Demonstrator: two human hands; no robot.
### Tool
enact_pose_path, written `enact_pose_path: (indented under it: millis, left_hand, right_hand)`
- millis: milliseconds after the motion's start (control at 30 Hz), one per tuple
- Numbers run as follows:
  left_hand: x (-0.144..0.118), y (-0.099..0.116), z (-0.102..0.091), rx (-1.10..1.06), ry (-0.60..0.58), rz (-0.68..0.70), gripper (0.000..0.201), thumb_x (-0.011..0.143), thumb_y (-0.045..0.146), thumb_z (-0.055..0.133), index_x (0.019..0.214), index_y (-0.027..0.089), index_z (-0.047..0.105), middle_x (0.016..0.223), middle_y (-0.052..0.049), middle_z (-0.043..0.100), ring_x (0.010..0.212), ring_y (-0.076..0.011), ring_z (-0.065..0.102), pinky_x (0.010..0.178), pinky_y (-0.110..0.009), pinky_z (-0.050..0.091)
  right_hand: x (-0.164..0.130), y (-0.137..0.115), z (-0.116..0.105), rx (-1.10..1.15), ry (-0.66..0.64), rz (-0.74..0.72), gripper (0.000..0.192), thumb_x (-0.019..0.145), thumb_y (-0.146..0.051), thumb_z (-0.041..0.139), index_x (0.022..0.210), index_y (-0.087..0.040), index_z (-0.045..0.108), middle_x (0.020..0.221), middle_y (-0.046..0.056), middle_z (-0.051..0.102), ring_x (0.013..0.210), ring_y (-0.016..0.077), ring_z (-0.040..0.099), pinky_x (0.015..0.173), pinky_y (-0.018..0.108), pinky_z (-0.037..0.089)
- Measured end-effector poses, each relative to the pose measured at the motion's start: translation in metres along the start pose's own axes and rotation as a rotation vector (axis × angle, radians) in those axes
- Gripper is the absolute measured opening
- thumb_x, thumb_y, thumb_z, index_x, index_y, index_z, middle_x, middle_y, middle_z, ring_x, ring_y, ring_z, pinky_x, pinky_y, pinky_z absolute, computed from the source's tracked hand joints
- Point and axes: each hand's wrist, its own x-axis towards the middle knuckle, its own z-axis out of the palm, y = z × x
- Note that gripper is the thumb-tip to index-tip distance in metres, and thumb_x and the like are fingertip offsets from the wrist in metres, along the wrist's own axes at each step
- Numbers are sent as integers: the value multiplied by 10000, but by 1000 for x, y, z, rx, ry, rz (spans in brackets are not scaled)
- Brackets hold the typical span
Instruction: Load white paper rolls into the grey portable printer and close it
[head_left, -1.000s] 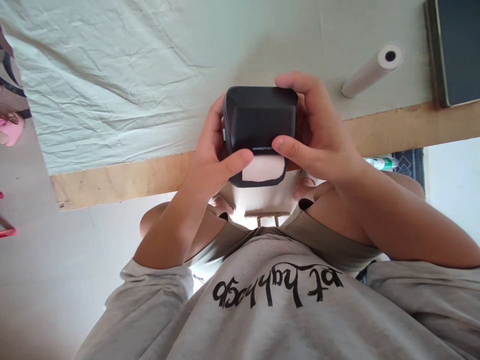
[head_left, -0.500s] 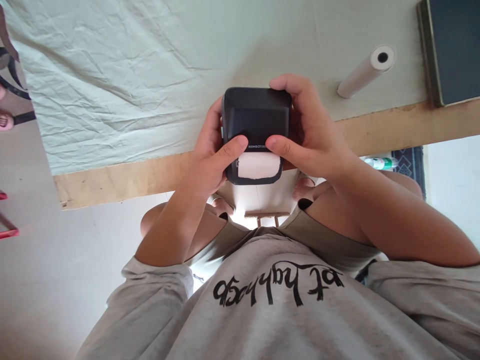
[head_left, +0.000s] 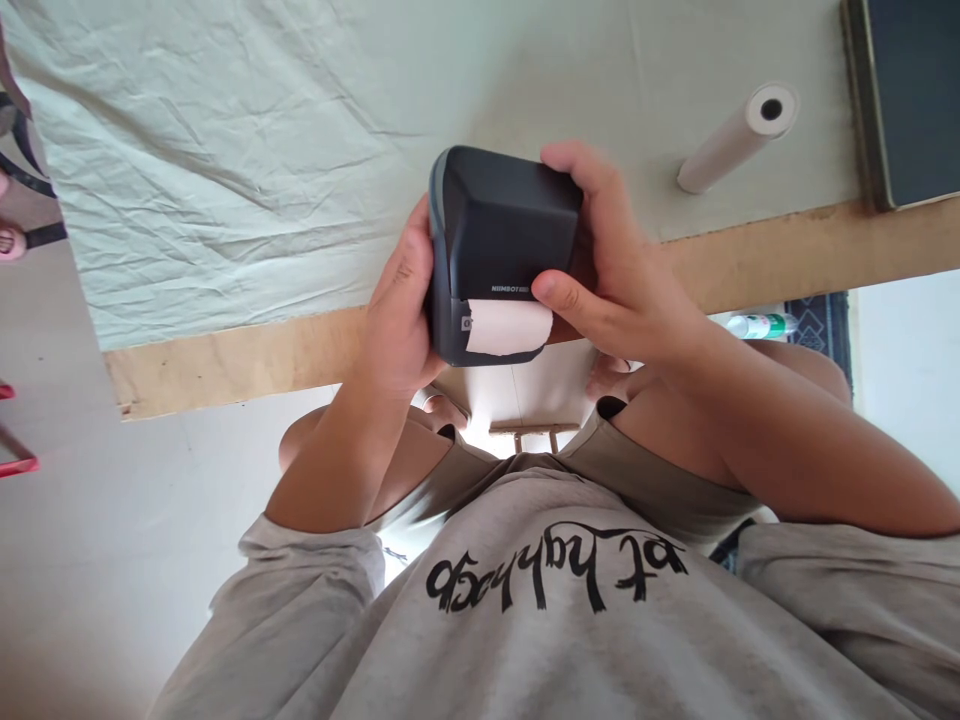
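Between my two hands is a black label printer (head_left: 514, 225) marked NIIMBOT, held up over the near table edge and tilted so that its left side shows. A strip of white paper (head_left: 510, 327) sticks out of its slot at the near end. My left hand (head_left: 401, 300) grips the printer's left side, its thumb along that side and its other fingers hidden underneath. My right hand (head_left: 619, 255) is closed on the right side, with the thumb on the front by the lettering and a finger at the far right corner.
A white paper roll (head_left: 735, 140) stands on the pale green cloth (head_left: 262, 150) to the right. Beyond it lies a dark flat case (head_left: 915, 100). Bare wood (head_left: 750, 255) shows along the table's near edge. A plastic bottle (head_left: 761, 326) is below, by a dark patterned mat (head_left: 825, 350).
The printer has turned, so its left side now faces me more. My left thumb has moved off its front onto the left side, while the right thumb stays by the lettering.
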Motion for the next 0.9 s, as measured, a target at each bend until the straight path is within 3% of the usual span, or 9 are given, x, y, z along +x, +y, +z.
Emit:
enact_pose_path:
  millis: [133,267,533,633,800,900]
  left_hand:
    - [-4,2,1,-75,103,-79,541,939,606,316,985,220,693,909,-34,690,947,-187,664,890,-317,550]
    - [-5,11,8,-141,95,-54,439,980,447,372,825,190,692,758,-6,648,711,-103,628,706,-220,534]
    - [-1,14,7,-114,132,-93,334,952,383,456,721,195,608,641,1,528,704,-134,608,720,-264,501]
    - [-2,16,8,-147,117,-109,312,950,347,464,726,191,616,667,-3,550,754,-139,617,768,-272,507]
    - [-4,21,14,-188,101,-155,332,958,402,418,878,182,654,848,-27,656,1047,-199,633,935,-328,513]
    - [-6,24,15,-166,55,-157,300,940,415,466,960,187,659,918,-24,685,1033,-189,658,903,-303,528]
  right_hand:
    - [1,-3,-2,-119,-16,-23,640,889,-495,505,1419,-220,277,1497,117,375,1338,294,435,1114,502,421]
    - [2,-1,-5,-144,-76,-16,742,856,-516,549,1456,-219,229,1493,125,381,1270,290,497,1054,478,474]
    - [0,-2,-6,-170,-75,13,803,800,-511,641,1458,-319,223,1500,81,370,1260,292,502,1013,484,506]
    - [-1,-4,-5,-179,-63,14,786,805,-499,640,1454,-322,235,1471,84,400,1256,288,507,1016,490,510]
    - [-2,-6,-4,-295,110,-61,694,777,-536,668,1363,-256,423,1308,131,494,1239,309,495,893,439,565]
    - [-3,-9,-5,-273,274,-71,566,796,-528,668,1269,-260,510,1110,78,572,856,195,607,697,362,561]
